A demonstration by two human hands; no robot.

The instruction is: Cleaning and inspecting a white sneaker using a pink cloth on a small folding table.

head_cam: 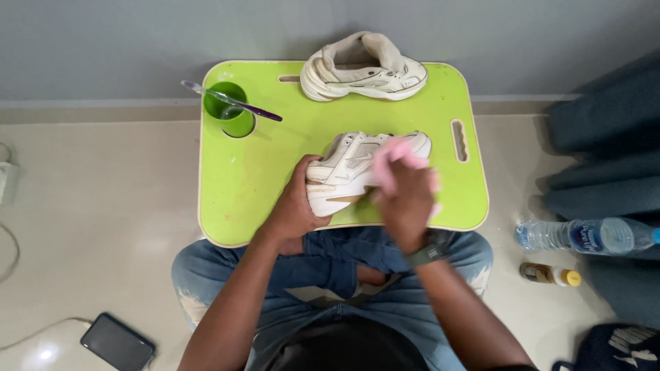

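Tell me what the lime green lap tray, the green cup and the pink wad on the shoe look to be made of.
The lime green lap tray looks like laminated board: glossy top, pale raw edge. The green cup seems smooth moulded plastic, slightly shiny. The pink wad under the right hand looks like soft cloth, matte and crumpled, though blur leaves that open.

Grey wall (137, 41) — glossy cream floor (96, 206)

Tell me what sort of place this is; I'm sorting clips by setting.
Probably a room at home, with the person sitting on the floor. A green lap tray spans their knees, a phone and water bottle lie on the pale tiled floor, and the left hand steadies a white sneaker.
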